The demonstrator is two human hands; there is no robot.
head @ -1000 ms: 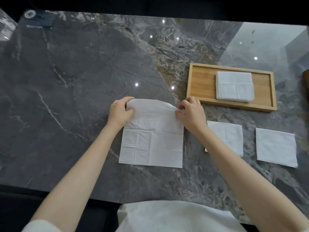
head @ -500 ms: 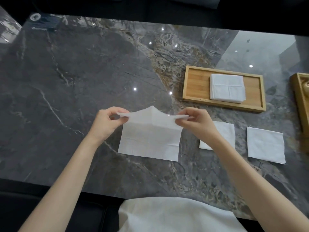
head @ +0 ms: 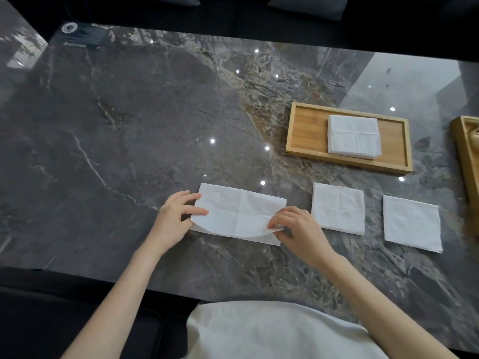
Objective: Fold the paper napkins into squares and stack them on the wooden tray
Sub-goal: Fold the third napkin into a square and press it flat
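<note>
A white paper napkin [head: 239, 211] lies folded in half as a wide rectangle on the dark marble table. My left hand [head: 176, 216] pinches its near left corner. My right hand [head: 295, 226] pinches its near right corner, where the top layer sits slightly short of the bottom edge. Two folded square napkins lie to the right, one [head: 338, 208] beside my right hand and another [head: 412, 222] farther right. The wooden tray [head: 305, 130] stands behind them and holds a stack of folded napkins [head: 353, 136].
A second wooden object [head: 466, 156] is cut off at the right edge. The table's near edge [head: 155, 287] runs just in front of my body. A dark printed card [head: 85, 36] lies at the far left corner.
Both hands lifted the napkin's far edge and brought it toward me, laying it over the near edge. The napkin went from a flat square to a half-folded rectangle.
</note>
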